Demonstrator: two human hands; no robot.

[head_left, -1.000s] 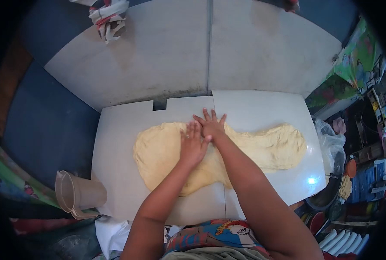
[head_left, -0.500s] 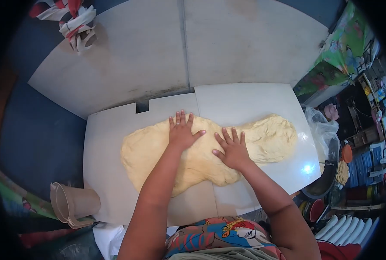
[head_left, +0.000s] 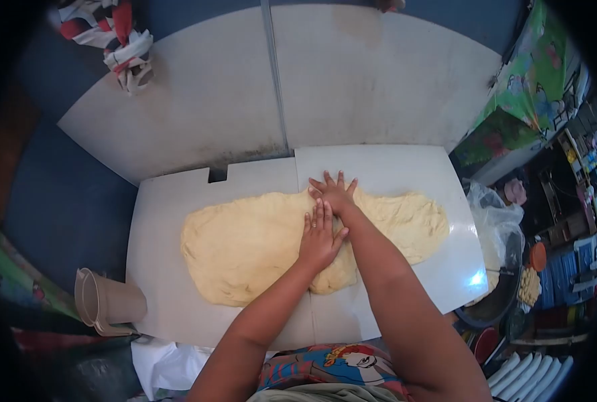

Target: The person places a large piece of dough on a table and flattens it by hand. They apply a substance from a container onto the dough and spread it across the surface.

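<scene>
The printed shirt [head_left: 355, 362], nearer the body than the fingers, carries a red-haired cartoon figure; any lettering in its print is too unclear to read.

The right hand [head_left: 334, 195] lies on the dough [head_left: 241, 244], its fingers open and spread like a fan, the tips reaching its far edge and pointing toward the pale panel [head_left: 191, 100]. The left hand [head_left: 322, 240] is open too and lies flat, with its fingers straight and closer together and the thumb held out toward the right wrist. Its fingertips meet the heel of the right hand, and a ring [head_left: 314, 226] sits on one finger. Neither hand grips anything; both bear on the dough at its narrower middle.

The dough runs out on both sides of the fingers, broader to the left, lying on the pale tabletop [head_left: 157, 201]. Well to the left and nearer the body than the fingers is a beige pitcher [head_left: 123, 303]. Well to their right are a clear plastic bag [head_left: 498, 213] and, nearer the body, a dark basin [head_left: 496, 307].
</scene>
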